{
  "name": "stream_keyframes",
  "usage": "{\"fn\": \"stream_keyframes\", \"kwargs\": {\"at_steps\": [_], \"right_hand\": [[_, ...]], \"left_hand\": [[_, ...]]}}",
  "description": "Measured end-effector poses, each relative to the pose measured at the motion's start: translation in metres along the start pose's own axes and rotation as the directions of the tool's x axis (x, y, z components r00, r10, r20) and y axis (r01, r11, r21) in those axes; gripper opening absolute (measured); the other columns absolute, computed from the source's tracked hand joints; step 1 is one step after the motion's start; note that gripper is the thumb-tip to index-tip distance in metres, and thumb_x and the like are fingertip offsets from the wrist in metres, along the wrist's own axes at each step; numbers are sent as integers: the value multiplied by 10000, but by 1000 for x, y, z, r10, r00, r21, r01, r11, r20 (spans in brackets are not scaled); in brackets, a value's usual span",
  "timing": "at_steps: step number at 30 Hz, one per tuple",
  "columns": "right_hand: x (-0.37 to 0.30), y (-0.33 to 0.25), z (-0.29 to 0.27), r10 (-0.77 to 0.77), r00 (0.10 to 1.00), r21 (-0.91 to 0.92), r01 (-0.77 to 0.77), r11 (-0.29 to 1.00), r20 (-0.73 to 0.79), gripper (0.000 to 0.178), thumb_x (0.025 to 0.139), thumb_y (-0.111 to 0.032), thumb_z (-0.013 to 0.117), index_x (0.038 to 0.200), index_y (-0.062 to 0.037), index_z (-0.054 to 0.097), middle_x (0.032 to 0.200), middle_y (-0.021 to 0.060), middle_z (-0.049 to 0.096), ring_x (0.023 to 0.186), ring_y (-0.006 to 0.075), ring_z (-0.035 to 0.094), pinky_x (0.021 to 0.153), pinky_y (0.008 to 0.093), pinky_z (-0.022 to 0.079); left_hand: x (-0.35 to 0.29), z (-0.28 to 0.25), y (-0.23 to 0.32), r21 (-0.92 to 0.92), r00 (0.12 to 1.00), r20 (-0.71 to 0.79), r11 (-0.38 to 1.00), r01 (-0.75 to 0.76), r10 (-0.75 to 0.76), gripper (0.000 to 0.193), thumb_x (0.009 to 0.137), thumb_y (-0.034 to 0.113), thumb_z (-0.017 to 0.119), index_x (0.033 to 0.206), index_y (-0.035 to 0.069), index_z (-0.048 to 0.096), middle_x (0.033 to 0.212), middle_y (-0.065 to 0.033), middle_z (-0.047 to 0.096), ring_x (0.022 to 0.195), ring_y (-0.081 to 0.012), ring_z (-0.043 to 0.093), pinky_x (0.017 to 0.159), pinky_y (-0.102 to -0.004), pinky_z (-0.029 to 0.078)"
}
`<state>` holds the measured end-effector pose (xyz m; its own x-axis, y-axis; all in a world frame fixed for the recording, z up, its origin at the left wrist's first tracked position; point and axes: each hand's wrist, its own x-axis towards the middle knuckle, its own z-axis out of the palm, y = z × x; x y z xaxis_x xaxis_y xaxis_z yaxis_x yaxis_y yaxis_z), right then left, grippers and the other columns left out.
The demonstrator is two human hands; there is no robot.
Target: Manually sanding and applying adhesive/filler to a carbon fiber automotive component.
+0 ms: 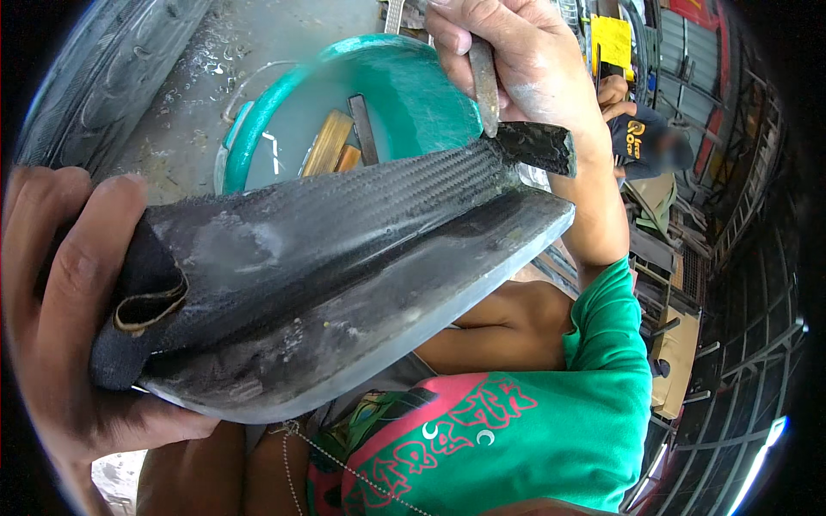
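Where the dark moulded part (335,228) slanted across the near side of the green tub (251,129), hiding some of its rim, I could see a coarse weave along its upper face, a smooth greyish flange (370,322) below, and a short black tab (551,150) at the end by the tub's right edge. The left hand (56,353), out past the tub's left side, was clasped round the other end, next to a folded dark sheet (142,258) with a tan edge. The right hand (529,56), at the tub's right edge, had its fingers closed on a narrow metal blade (484,82), its tip at the root of the tab; whether it touched, I could not tell. To my eye, the step called for a firm left hold against twisting, a low blade angle and short, light strokes, since a dug-in point could have scored the weave. Inside the tub lay a wooden block (329,142) and a dark bar (363,129). As for writing, I made out none on the part or blade; the green shirt (568,426), nearer than the tub, carried large pink lettering, a co-worker's dark shirt (632,142), right of the tub, bore orange lettering, and a yellow sheet (612,41), beyond the tub's right side, had marks too faint to read.
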<state>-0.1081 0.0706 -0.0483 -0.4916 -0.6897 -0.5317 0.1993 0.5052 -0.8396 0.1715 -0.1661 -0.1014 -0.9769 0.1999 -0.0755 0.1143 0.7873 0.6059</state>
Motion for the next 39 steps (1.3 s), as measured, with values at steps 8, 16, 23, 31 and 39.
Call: {"fn": "stream_keyframes", "kwargs": {"at_steps": [8,16,23,31,39], "right_hand": [[-1,-2,2,136,990,30,-136,990,-25,510,1046,-141,548,1495,-27,335,724,-3,555,552,96,521,484,201,420],[-1,-4,10,202,979,31,-202,979,-7,522,1052,-169,551,1509,-62,322,737,-21,527,583,94,508,504,201,391],[1,15,-1,148,987,54,-152,987,67,525,1064,-202,534,1519,-72,306,755,-11,509,598,98,516,514,199,404],[-2,17,0,57,978,293,-115,949,198,510,1062,-193,535,1509,-68,322,767,-5,523,574,94,523,489,206,425],[-14,21,4,111,967,-135,-145,980,-227,256,988,-179,609,1215,-62,594,822,-16,627,601,44,585,488,198,416]], "left_hand": [[4,4,-2,-23,990,-73,992,-124,122,1228,507,705,872,1369,-91,510,1109,-208,531,1037,-357,545,892,-478,429],[12,-4,8,10,986,-75,989,-146,146,1209,533,748,833,1344,-92,518,1023,-190,529,953,-328,563,798,-459,454],[12,-4,9,-19,987,-75,990,-141,139,1223,495,747,848,1331,-83,522,1028,-206,541,970,-346,580,788,-455,487],[9,-3,12,15,989,-125,996,-83,84,1171,434,657,895,1296,-63,565,1054,-220,537,1008,-374,549,848,-497,445],[7,-8,4,112,996,-41,991,-69,74,1174,451,669,869,1319,-61,565,1103,-224,525,1042,-394,533,911,-512,422]]}}
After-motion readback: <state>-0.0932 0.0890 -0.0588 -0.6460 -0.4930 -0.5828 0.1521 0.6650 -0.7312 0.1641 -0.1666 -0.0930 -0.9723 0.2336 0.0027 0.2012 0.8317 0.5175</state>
